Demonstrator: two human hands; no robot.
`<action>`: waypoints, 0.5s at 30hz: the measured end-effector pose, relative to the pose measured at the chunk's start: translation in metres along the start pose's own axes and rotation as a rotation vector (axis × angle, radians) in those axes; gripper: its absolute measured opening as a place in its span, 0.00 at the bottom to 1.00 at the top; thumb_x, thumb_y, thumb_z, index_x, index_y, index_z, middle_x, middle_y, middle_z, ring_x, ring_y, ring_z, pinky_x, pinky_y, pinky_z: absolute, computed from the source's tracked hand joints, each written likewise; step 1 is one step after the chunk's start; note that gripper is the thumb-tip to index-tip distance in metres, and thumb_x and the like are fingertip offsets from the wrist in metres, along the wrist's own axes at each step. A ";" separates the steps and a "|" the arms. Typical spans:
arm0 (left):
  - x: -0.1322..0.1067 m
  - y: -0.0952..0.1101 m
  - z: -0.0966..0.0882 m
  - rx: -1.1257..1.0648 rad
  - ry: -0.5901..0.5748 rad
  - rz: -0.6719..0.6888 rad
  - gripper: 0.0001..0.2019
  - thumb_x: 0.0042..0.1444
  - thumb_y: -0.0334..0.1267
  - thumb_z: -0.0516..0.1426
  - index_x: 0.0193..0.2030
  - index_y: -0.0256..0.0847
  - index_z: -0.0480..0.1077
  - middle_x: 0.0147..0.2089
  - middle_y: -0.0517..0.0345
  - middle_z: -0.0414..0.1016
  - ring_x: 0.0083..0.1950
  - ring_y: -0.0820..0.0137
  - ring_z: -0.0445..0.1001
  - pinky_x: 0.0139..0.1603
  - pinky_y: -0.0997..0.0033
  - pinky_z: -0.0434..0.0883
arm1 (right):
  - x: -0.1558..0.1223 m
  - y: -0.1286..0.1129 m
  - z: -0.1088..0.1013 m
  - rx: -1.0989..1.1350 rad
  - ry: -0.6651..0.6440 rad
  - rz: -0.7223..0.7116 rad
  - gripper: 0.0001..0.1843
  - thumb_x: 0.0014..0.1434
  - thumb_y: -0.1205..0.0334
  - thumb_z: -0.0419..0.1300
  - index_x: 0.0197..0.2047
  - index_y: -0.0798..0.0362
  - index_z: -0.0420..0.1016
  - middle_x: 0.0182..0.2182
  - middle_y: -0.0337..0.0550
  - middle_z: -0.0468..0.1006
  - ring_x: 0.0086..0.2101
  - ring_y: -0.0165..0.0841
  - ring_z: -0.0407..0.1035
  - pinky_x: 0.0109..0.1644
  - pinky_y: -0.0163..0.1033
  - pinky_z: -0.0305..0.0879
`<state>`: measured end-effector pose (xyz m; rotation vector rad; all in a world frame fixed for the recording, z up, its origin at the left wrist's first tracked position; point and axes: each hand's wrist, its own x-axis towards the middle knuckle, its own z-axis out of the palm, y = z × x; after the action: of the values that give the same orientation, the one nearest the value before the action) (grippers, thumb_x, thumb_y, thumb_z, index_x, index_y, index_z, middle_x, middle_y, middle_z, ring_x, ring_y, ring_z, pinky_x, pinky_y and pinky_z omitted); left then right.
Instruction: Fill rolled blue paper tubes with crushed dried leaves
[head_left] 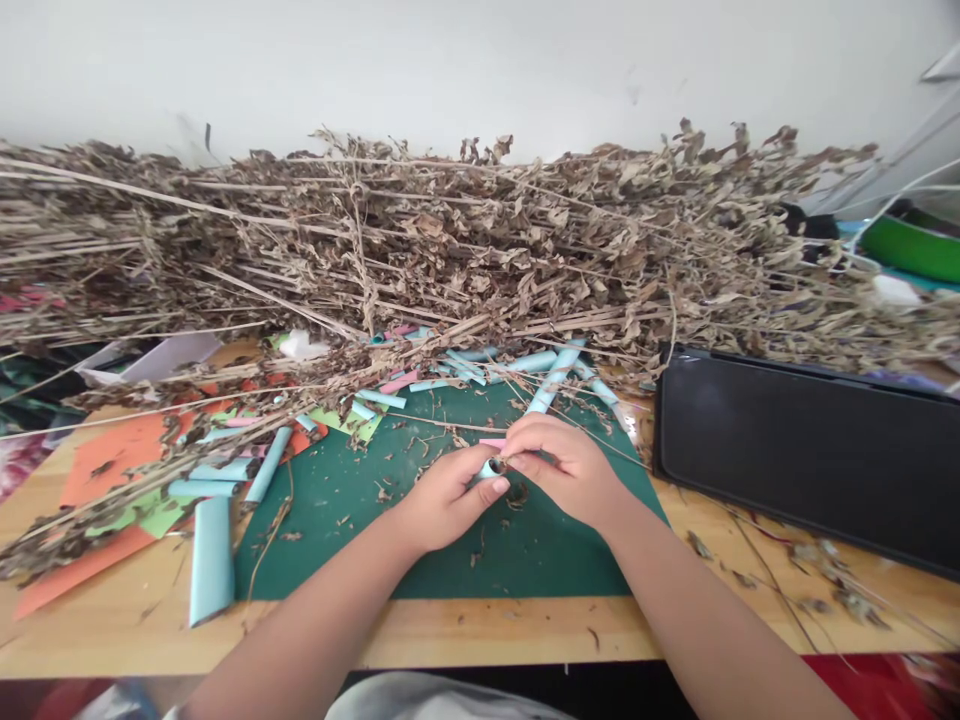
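My left hand and my right hand meet over a green cutting mat. Together they pinch a small light-blue rolled paper tube, and bits of dried leaf sit at its open end. Both hands have their fingers closed round the tube. Crumbs of dried leaf lie scattered on the mat below them. Several more light-blue paper tubes lie on the mat's left and far edges.
A large heap of dried leafy stalks spans the back of the wooden table. Orange and green paper sheets lie at the left. A black flat tray rests at the right. A green container sits far right.
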<state>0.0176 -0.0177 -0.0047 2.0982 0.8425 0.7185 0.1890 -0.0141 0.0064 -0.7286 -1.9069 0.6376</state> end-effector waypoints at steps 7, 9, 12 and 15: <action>0.000 0.000 -0.001 0.015 0.034 -0.026 0.15 0.56 0.41 0.46 0.46 0.36 0.63 0.37 0.54 0.70 0.35 0.72 0.68 0.37 0.75 0.65 | 0.001 -0.001 -0.001 0.034 -0.022 0.002 0.06 0.54 0.70 0.54 0.32 0.51 0.69 0.28 0.40 0.71 0.32 0.28 0.67 0.35 0.34 0.65; 0.000 0.001 -0.001 0.026 0.041 -0.024 0.14 0.56 0.41 0.46 0.45 0.36 0.63 0.36 0.54 0.71 0.35 0.72 0.68 0.36 0.75 0.65 | 0.001 -0.002 -0.001 0.023 -0.043 0.006 0.06 0.54 0.70 0.54 0.32 0.51 0.70 0.28 0.40 0.72 0.31 0.28 0.67 0.35 0.34 0.65; 0.000 0.003 -0.002 0.051 0.036 -0.014 0.14 0.56 0.41 0.47 0.45 0.36 0.63 0.36 0.54 0.71 0.34 0.72 0.68 0.36 0.75 0.65 | 0.000 -0.002 0.000 -0.029 -0.048 0.018 0.06 0.53 0.70 0.54 0.33 0.51 0.69 0.29 0.40 0.72 0.32 0.28 0.67 0.35 0.35 0.65; -0.001 0.004 -0.003 0.084 0.030 -0.019 0.13 0.56 0.41 0.47 0.44 0.37 0.64 0.34 0.55 0.70 0.33 0.73 0.67 0.35 0.76 0.64 | -0.001 -0.001 0.002 -0.081 -0.009 0.052 0.05 0.52 0.69 0.55 0.34 0.51 0.67 0.28 0.40 0.71 0.29 0.28 0.67 0.32 0.34 0.65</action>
<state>0.0165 -0.0191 -0.0001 2.1555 0.9223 0.7171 0.1871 -0.0160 0.0058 -0.8304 -1.9369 0.5995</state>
